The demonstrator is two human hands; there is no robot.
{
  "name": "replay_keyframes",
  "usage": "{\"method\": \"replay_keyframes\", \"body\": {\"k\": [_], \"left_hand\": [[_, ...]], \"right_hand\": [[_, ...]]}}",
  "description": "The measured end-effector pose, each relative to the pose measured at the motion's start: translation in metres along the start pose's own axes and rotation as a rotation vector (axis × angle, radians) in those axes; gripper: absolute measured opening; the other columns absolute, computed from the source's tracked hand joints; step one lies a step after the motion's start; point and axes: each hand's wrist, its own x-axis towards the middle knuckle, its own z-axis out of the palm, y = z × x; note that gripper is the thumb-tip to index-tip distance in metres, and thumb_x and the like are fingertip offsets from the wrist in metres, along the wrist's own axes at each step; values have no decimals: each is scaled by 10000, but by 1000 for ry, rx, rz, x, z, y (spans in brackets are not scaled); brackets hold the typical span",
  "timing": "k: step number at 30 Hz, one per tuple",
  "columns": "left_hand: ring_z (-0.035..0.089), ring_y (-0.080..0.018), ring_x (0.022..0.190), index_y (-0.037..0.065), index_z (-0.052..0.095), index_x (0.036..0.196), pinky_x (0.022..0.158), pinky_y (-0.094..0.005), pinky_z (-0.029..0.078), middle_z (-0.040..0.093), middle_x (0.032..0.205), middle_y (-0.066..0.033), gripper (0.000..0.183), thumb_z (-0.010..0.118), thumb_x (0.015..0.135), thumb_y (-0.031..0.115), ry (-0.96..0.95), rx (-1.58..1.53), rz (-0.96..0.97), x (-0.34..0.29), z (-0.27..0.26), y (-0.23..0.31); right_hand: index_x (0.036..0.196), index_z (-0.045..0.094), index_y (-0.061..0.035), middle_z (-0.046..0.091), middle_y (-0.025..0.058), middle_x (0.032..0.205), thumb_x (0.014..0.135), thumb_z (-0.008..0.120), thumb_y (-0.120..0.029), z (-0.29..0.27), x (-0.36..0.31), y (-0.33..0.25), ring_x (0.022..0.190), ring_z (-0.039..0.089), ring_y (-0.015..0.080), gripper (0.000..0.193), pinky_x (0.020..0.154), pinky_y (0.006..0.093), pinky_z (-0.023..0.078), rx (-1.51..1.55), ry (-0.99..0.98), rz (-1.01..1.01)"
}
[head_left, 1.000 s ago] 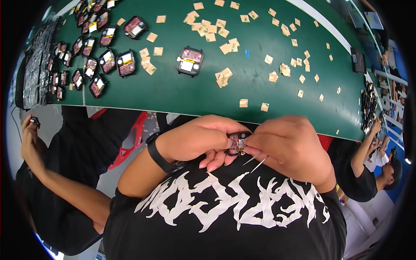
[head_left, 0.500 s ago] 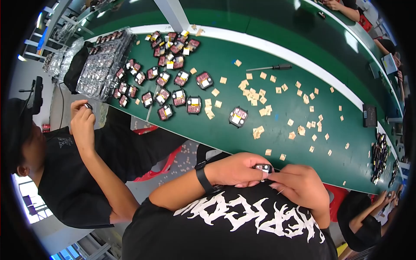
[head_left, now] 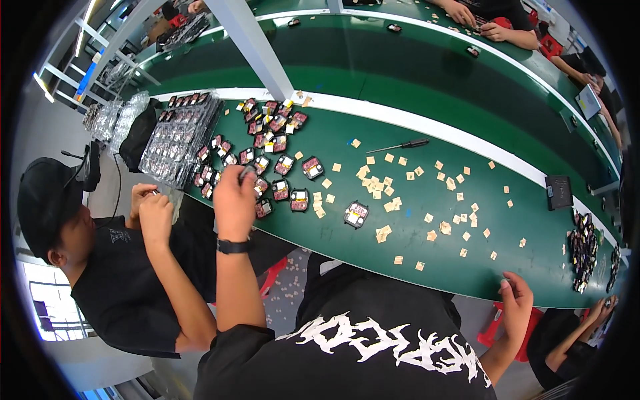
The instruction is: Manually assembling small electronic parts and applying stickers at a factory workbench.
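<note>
My left hand (head_left: 235, 203) reaches over the left part of the green table (head_left: 320, 247). Its closed fingers grip a small device (head_left: 248, 171) with a dark case, mostly hidden by the hand. Around it lie several similar open black cases (head_left: 299, 200) with reddish insides and white or yellow labels. One such case (head_left: 357, 214) sits apart near the middle. By the front edge at the right, my right hand (head_left: 517, 303) holds nothing, its thumb apart from the bent fingers.
Small tan squares (head_left: 377, 187) are scattered across the table, with a screwdriver (head_left: 400, 145) behind them. A clear plastic tray (head_left: 172, 150) stands far left beside a co-worker (head_left: 127, 280). A black box (head_left: 559, 193) and a heap of dark parts (head_left: 582, 253) lie right.
My hands have parted from in front of my chest. The left has carried the small device forward and left over the cases; the right has moved rightward. The view has tilted up.
</note>
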Motion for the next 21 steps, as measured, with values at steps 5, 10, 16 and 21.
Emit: {"method": "replay_keyframes", "body": {"k": [5, 10, 16, 21], "left_hand": [[673, -193, 552, -75, 653, 1031, 496, -294, 507, 662, 871, -138, 225, 711, 906, 103, 40, -89, -116, 52, 2, -47], [680, -402, 905, 25, 724, 968, 802, -472, 527, 714, 933, -207, 321, 790, 796, 288, 111, 282, -10, 123, 25, -73], [656, -467, 850, -35, 688, 905, 744, -513, 514, 687, 903, -274, 288, 679, 846, 247, -160, 516, 128, 175, 25, -134], [669, -446, 845, -81, 662, 936, 763, -479, 519, 690, 880, -275, 372, 691, 898, 288, -142, 472, 157, 184, 29, -140]], "right_hand": [[1177, 658, 47, 597, 16, 817, 967, 620, -63, -27, -1, 23, 737, 536, 84, 240, 650, 234, 429, 19, 75, 37], [1159, 664, 59, 652, 37, 881, 956, 645, -82, -31, -11, 27, 781, 577, 104, 247, 703, 252, 472, 26, 122, 29], [890, 623, 59, 501, -2, 684, 934, 658, -155, -65, 5, 34, 672, 450, 75, 220, 589, 285, 389, 67, 346, 144], [947, 705, 38, 632, 109, 696, 891, 695, -209, -127, 21, 73, 664, 602, 180, 253, 637, 349, 479, -201, 682, 169]]}}
